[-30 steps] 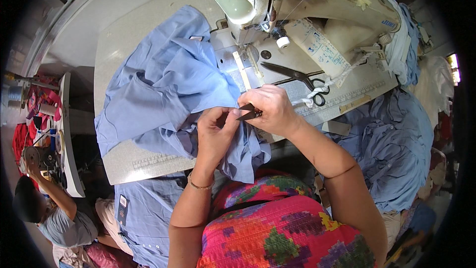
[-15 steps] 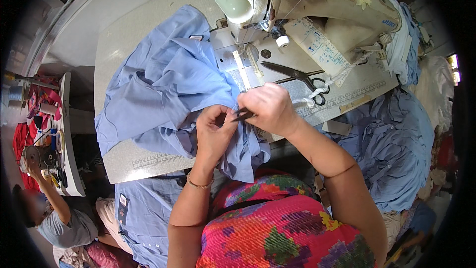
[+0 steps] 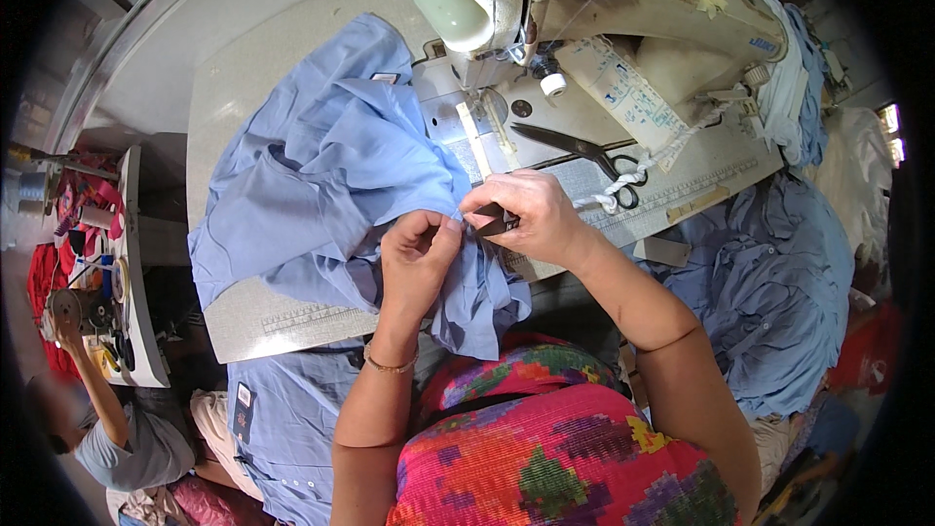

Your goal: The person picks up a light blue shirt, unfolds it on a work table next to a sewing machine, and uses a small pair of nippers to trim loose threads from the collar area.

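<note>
A light blue garment (image 3: 326, 161) lies bunched over the left part of the sewing table, its lower end hanging past the front edge. My left hand (image 3: 414, 258) pinches a bit of its fabric between thumb and fingers. Close beside it, my right hand (image 3: 534, 217) is closed round dark thread snips (image 3: 497, 221), whose blades lie near the pinched cloth. Whether the blades touch the fabric or a thread I cannot tell. Behind my hands stands the sewing machine (image 3: 643, 0), with its needle area just past the garment's edge.
Large dark scissors (image 3: 575, 148) lie right of the needle area, near a twisted white cord (image 3: 609, 200). More blue garments are heaped at the right (image 3: 760, 282) and on the lower left (image 3: 292, 429). Another person (image 3: 131, 443) works at a white table (image 3: 141, 273) on the far left.
My right hand has shifted slightly down, turning so the snips' blades show differently. My left hand stays almost in place, still pinching the cloth.
</note>
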Available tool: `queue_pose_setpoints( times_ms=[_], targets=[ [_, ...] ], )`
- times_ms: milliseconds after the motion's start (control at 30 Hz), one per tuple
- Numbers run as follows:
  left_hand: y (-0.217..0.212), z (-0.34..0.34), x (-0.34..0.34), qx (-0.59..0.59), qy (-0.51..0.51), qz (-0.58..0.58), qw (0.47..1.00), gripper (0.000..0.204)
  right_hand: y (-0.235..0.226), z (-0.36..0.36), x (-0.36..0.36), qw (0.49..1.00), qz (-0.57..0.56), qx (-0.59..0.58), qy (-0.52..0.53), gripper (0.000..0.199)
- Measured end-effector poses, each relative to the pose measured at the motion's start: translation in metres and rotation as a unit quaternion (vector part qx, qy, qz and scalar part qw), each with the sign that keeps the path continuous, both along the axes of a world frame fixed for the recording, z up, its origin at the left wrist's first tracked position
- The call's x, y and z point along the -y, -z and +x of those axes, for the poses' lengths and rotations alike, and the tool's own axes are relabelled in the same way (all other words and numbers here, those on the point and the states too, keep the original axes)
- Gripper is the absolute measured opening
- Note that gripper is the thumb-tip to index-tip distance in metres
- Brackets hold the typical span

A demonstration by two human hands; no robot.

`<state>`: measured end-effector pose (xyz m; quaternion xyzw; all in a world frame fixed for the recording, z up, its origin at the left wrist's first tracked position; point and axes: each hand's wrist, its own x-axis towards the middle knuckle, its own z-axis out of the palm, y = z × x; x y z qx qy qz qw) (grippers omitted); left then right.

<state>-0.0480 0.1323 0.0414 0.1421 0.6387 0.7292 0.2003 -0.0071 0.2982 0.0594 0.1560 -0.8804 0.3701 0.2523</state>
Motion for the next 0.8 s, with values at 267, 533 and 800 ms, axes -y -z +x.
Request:
queue_pose_setpoints(
  times_ms=[267, 533, 800],
  targets=[
    [0.010, 0.000, 0.002, -0.078, 0.006, -0.045, 0.996, 0.004, -0.003, 0.004, 0.005, 0.988, 0.139, -0.055, 0.026, 0.023],
    [0.006, 0.000, 0.003, -0.034, 0.017, -0.035, 0.999, 0.004, -0.006, 0.006, 0.006, 0.990, -0.086, 0.087, 0.073, 0.021],
    [-0.003, 0.000, 0.003, 0.063, 0.015, 0.093, 0.994, 0.007, -0.014, 0.011, 0.001, 0.972, -0.167, 0.162, 0.019, 0.033]
  ],
)
